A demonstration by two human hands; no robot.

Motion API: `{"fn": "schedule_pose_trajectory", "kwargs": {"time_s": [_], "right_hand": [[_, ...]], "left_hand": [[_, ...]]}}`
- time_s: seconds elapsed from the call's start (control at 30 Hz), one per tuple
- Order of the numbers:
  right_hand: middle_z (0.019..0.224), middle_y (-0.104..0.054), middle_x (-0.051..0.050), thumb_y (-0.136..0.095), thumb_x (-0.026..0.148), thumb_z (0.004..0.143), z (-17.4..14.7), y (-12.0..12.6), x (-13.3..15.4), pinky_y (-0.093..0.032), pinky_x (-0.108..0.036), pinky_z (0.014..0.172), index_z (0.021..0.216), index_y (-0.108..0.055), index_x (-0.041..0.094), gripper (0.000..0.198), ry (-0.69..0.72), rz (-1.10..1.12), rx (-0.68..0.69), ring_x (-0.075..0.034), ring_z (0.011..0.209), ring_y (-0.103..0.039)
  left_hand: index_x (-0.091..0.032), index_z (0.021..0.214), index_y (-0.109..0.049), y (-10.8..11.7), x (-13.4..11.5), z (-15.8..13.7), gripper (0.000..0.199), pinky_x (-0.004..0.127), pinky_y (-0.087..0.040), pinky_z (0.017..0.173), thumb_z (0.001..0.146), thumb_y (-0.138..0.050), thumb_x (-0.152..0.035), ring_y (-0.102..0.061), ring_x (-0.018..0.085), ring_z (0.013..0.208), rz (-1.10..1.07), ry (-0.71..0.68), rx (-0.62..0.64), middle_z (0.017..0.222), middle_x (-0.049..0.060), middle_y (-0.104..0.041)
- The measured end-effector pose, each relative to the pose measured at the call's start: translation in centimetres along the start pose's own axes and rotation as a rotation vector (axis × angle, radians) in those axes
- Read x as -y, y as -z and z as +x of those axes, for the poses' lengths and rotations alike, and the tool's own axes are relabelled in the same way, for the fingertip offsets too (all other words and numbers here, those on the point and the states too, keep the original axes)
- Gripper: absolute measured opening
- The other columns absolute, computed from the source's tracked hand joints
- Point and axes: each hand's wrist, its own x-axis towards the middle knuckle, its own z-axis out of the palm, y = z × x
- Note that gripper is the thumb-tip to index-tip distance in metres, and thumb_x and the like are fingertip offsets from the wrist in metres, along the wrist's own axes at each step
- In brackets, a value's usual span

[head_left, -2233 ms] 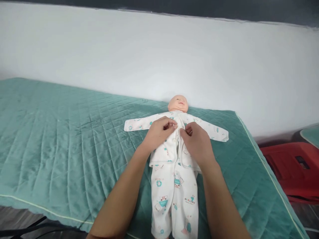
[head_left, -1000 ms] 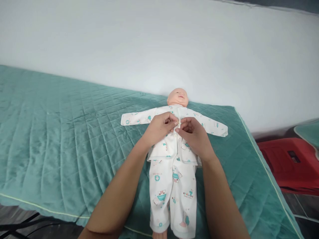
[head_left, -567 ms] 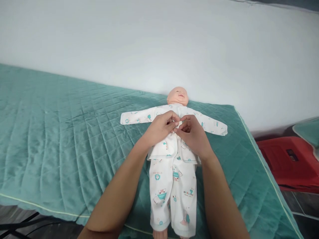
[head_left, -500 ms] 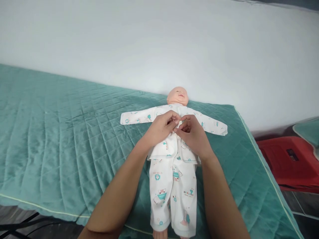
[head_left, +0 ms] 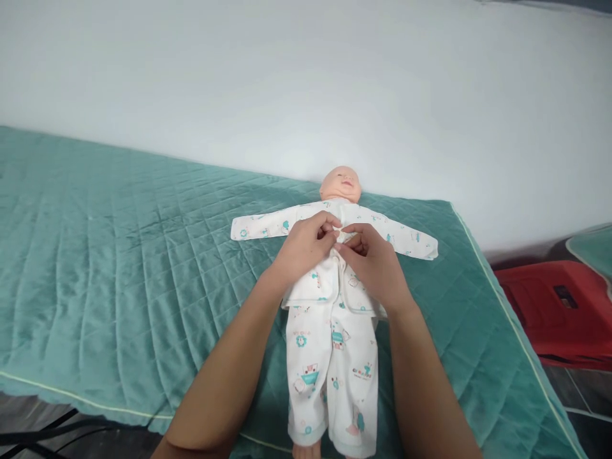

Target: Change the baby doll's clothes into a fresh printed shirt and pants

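A baby doll (head_left: pixel 341 183) lies on its back, dressed in a white printed shirt (head_left: pixel 313 285) and matching trousers (head_left: pixel 310 373). Both its sleeves stretch out to the sides. At the chest, my left hand (head_left: pixel 310 245) pinches the shirt's front edge between thumb and fingers. Close beside it, my right hand (head_left: pixel 370 258) pinches the other side of the shirt front. A small pale button shows between my fingertips, partly covered by them. Whether it sits in its buttonhole I cannot tell.
A green quilted cover (head_left: pixel 119 274) lies under the doll, its piped edge running down the right side. Behind it rises a pale wall (head_left: pixel 287 83). A red plastic chair (head_left: pixel 559 312) stands at the right, and dark metal legs (head_left: pixel 48 433) show at the lower left.
My fingertips have shifted slightly at the shirt front, the right hand's fingers moving a little left and down. The doll stays in place.
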Motion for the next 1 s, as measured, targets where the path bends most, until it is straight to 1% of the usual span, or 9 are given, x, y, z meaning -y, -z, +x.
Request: {"fn": "schedule_pose_trajectory", "kwargs": {"time_s": [0.07,0.13,0.23,0.3,0.43,0.53,0.7,0.87,1.0], "right_hand": [[0.069,-0.066,0.003,-0.063,0.043,0.087,0.2,0.0,-0.1,-0.04,-0.026,0.056,0.105,-0.063,0.025,0.026,-0.039,0.052,-0.022,-0.014,0.06,-0.056],[0.063,-0.064,0.003,-0.062,0.046,0.087,0.4,-0.2,-0.3,-0.037,-0.025,0.052,0.102,-0.063,0.023,0.027,-0.066,0.079,-0.054,-0.012,0.054,-0.052],[0.056,-0.061,0.005,-0.065,0.044,0.085,0.8,-0.5,-0.5,-0.034,-0.023,0.05,0.098,-0.063,0.023,0.025,-0.069,0.059,-0.101,-0.01,0.048,-0.047],[0.055,-0.061,0.006,-0.066,0.042,0.084,1.0,-0.6,-0.5,-0.032,-0.022,0.049,0.097,-0.063,0.023,0.023,-0.085,0.07,-0.11,-0.009,0.046,-0.046],[0.055,-0.063,0.005,-0.068,0.042,0.082,1.3,-0.5,-0.8,-0.033,-0.021,0.047,0.094,-0.063,0.022,0.024,-0.144,0.204,-0.121,-0.009,0.046,-0.046],[0.056,-0.063,0.005,-0.07,0.042,0.081,1.4,-0.4,-0.9,-0.034,-0.02,0.047,0.092,-0.063,0.022,0.024,-0.151,0.26,-0.13,-0.009,0.048,-0.049],[0.057,-0.062,0.005,-0.07,0.042,0.082,1.2,-0.5,-0.9,-0.037,-0.02,0.048,0.091,-0.063,0.022,0.023,-0.124,0.248,-0.132,-0.009,0.05,-0.049],[0.057,-0.061,0.005,-0.069,0.041,0.083,1.2,-0.5,-0.8,-0.037,-0.021,0.048,0.092,-0.064,0.022,0.021,-0.117,0.226,-0.134,-0.009,0.05,-0.048],[0.059,-0.062,0.004,-0.067,0.04,0.085,1.1,-0.6,-0.8,-0.037,-0.022,0.05,0.092,-0.067,0.022,0.02,-0.09,0.201,-0.128,-0.009,0.051,-0.048]], "left_hand": [[-0.021,0.095,-0.064,0.0,0.0,0.0,0.012,0.025,-0.044,0.06,0.086,-0.056,-0.022,-0.055,0.011,0.061,-0.018,0.004,0.0,0.072,-0.003,-0.061],[-0.02,0.094,-0.064,0.0,0.1,0.1,0.012,0.024,-0.043,0.06,0.085,-0.058,-0.022,-0.054,0.011,0.061,-0.041,0.012,-0.003,0.071,-0.003,-0.06],[-0.019,0.093,-0.065,0.0,0.2,0.1,0.011,0.023,-0.042,0.06,0.083,-0.06,-0.022,-0.052,0.01,0.061,-0.091,0.038,-0.01,0.071,-0.003,-0.058],[-0.019,0.093,-0.065,0.0,0.3,0.1,0.011,0.023,-0.042,0.059,0.083,-0.061,-0.023,-0.052,0.009,0.061,-0.11,0.054,-0.011,0.071,-0.003,-0.058],[-0.019,0.093,-0.065,-0.1,0.4,0.1,0.011,0.022,-0.042,0.058,0.083,-0.062,-0.024,-0.052,0.008,0.059,-0.121,0.061,-0.008,0.071,-0.004,-0.057],[-0.018,0.089,-0.064,-0.1,0.3,0.1,0.009,0.022,-0.042,0.057,0.084,-0.062,-0.025,-0.052,0.008,0.057,-0.125,0.071,-0.015,0.071,-0.003,-0.057],[-0.019,0.09,-0.063,0.0,0.4,0.1,0.009,0.021,-0.042,0.055,0.084,-0.061,-0.025,-0.052,0.007,0.056,-0.163,0.075,-0.009,0.072,-0.004,-0.056],[-0.018,0.09,-0.063,0.0,0.5,0.1,0.01,0.02,-0.042,0.055,0.085,-0.061,-0.026,-0.052,0.007,0.056,-0.162,0.071,-0.008,0.073,-0.004,-0.056],[-0.018,0.092,-0.063,-0.1,0.6,0.2,0.013,0.02,-0.042,0.054,0.085,-0.063,-0.03,-0.052,0.006,0.055,-0.218,0.07,-0.022,0.074,-0.003,-0.056]]}}
